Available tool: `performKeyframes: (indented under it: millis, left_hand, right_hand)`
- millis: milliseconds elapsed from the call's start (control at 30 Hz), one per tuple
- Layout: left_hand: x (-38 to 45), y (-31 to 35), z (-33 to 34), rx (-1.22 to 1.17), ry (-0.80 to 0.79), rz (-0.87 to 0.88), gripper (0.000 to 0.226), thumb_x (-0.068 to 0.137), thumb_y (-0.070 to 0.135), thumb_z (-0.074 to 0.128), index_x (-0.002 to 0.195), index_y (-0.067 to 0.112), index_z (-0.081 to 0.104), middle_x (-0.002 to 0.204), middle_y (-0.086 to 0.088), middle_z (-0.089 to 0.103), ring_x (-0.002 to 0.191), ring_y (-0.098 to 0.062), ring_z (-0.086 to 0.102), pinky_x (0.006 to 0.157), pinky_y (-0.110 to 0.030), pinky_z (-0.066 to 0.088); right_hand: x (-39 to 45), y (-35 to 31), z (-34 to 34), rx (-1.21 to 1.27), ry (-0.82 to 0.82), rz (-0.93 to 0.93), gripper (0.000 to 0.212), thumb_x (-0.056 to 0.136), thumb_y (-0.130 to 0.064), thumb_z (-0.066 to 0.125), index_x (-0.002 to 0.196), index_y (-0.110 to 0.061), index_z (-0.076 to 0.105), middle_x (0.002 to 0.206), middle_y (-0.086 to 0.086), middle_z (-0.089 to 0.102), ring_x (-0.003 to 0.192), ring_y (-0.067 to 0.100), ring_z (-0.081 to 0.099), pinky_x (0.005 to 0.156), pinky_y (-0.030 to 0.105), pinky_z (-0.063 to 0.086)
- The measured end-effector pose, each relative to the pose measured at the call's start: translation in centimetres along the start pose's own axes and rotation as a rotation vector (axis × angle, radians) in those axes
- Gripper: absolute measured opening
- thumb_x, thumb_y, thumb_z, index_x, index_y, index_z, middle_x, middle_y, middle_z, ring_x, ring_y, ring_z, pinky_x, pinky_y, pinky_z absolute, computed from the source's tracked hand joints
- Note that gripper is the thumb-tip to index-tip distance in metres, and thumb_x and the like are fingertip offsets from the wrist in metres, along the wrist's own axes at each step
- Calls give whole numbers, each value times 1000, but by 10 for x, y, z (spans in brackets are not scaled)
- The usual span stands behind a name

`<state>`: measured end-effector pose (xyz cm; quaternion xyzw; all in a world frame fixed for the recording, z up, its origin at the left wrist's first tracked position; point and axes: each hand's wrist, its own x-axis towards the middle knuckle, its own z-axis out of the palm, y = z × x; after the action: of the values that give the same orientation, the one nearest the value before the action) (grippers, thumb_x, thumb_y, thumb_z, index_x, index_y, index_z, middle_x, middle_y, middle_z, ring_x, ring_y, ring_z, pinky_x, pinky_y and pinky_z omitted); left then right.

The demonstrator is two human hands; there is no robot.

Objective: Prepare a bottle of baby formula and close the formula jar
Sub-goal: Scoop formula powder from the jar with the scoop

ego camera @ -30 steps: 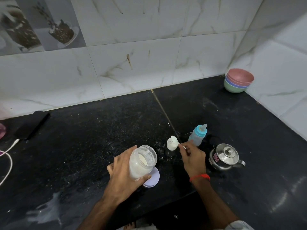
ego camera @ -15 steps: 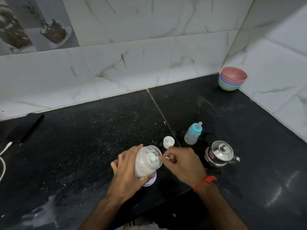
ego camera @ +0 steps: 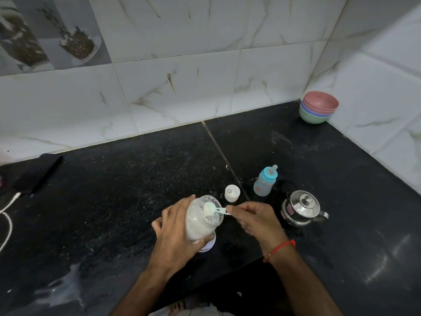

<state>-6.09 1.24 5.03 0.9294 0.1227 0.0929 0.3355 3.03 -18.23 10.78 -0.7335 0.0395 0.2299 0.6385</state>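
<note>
Head view: black tabletop (ego camera: pixel 114 201) in a tiled corner.
Left hand (ego camera: pixel 173 233): grip wrapped round the tilted formula jar (ego camera: pixel 200 220).
Right hand (ego camera: pixel 255 220): pinches a white scoop (ego camera: pixel 210 208) at the jar's mouth.
Jar lid (ego camera: pixel 209 246): under the jar.
Baby bottle (ego camera: pixel 265 182): upright beside a steel kettle (ego camera: pixel 300 207).

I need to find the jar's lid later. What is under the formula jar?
A pale round lid lies on the counter beneath the tilted formula jar; the left hand covers most of it.
</note>
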Motion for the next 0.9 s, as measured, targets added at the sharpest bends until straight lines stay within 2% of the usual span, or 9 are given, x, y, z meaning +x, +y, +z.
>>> performKeyframes:
  millis: [100, 233, 400, 533, 600, 633, 700, 800, 900]
  left_hand:
    - [-1, -2, 0, -16, -5, -48, 109, 60, 68, 85, 151, 44, 31, 145, 30, 38, 128, 5, 27, 107, -33, 15]
    - [-2, -4, 2, -30, -16, -92, 113, 59, 67, 88, 152, 45, 29, 138, 33, 33, 125, 8, 22, 107, -34, 14]
    - [-2, -7, 3, -38, -19, -123, 111, 56, 66, 88, 150, 48, 32, 140, 34, 39, 130, 5, 29, 107, -35, 16]
    - [-3, -9, 1, -52, -6, -120, 105, 57, 66, 87, 147, 49, 34, 139, 33, 44, 131, 3, 35, 109, -37, 18]
    - [-4, -10, -1, -93, -3, -120, 106, 59, 66, 88, 148, 48, 34, 139, 34, 41, 130, 4, 33, 111, -37, 17]
    - [-3, -11, -2, -88, -8, -119, 103, 58, 68, 87, 146, 48, 37, 138, 32, 46, 130, 3, 38, 113, -39, 21]
    - [-1, -14, -2, -58, -8, -117, 100, 57, 74, 84, 143, 48, 41, 133, 29, 54, 128, -2, 48, 113, -45, 30]
    - [-5, -13, -6, -103, 15, -125, 107, 59, 68, 88, 148, 50, 32, 138, 36, 39, 130, 5, 32, 111, -35, 16]
    - [-7, -14, -9, -98, 32, -116, 110, 58, 68, 89, 150, 48, 31, 141, 34, 38, 131, 3, 30, 111, -35, 15]
  right_hand:
    - [1, 7, -6, 136, -21, 70, 18, 86, -20, 82, 76, -8, 74, 52, -1, 45, 43, 7, 32, 40, 18, 26]
    - [3, 11, -11, 228, -14, 88, 18, 87, -17, 80, 78, -5, 70, 52, -2, 46, 41, 8, 31, 39, 19, 24]
    - [15, 11, -18, 330, 176, -21, 17, 89, -21, 78, 78, -10, 71, 57, 0, 52, 44, 7, 36, 43, 18, 29]
    - [34, 11, -17, 51, 489, -327, 15, 92, -24, 76, 81, -16, 71, 62, -3, 67, 54, 4, 59, 59, 15, 47]
    - [42, 14, -14, -101, 583, -493, 10, 93, -22, 76, 85, -19, 71, 67, -4, 71, 61, 7, 67, 63, 16, 52]
    - [46, 17, -12, -169, 611, -571, 8, 93, -20, 76, 86, -20, 71, 68, -5, 71, 62, 9, 68, 63, 18, 53]
    - [59, 30, -12, -350, 618, -689, 8, 93, -18, 76, 86, -17, 72, 69, -4, 70, 60, 13, 66, 60, 23, 51]
    - [79, 59, -13, -658, 485, -667, 13, 94, -19, 74, 84, -13, 69, 70, -1, 68, 60, 15, 59, 58, 29, 45]
    - [88, 72, -16, -711, 443, -686, 14, 93, -16, 74, 82, -11, 69, 70, -1, 67, 61, 12, 57, 58, 29, 47]
